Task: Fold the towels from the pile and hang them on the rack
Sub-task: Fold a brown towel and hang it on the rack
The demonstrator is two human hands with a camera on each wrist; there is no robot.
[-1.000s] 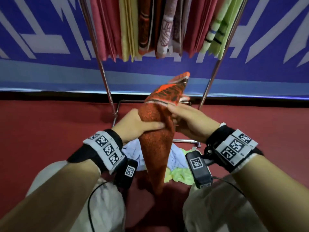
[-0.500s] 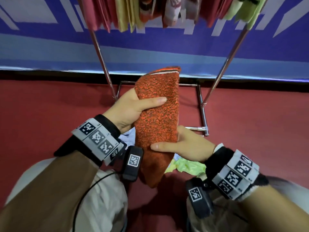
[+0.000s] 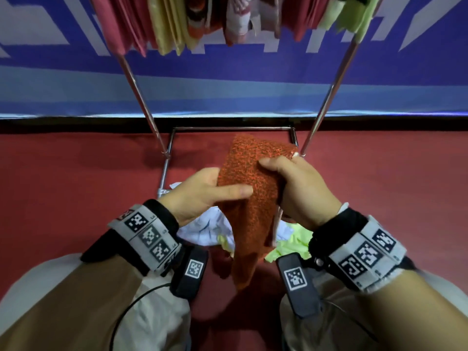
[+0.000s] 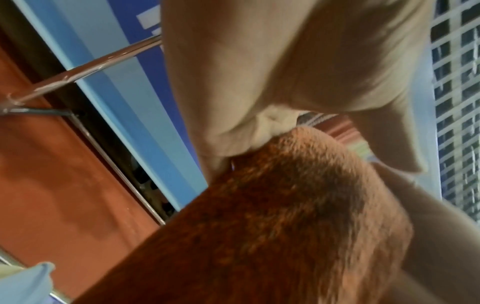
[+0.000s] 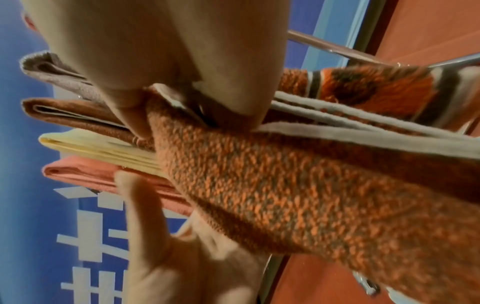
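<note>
Hanging w/ long axis near vertical, 1 folded orange towel (image 3: 253, 178) points its top end away toward the rack (image 3: 141, 97), tail drooping over the pile (image 3: 202, 229) on the floor (image 3: 76, 186). Both hands grip it: left hand (image 3: 202, 193) thumb across the front, right hand (image 3: 301, 191) curled round the right edge. Up top, hung towels (image 3: 174, 24): several, exact no. unclear.

Your head camera looks down and forward at the rack (image 3: 140, 97); your wrist cameras sit close against the towel (image 4: 272, 226), looking up toward the same rack.
</note>
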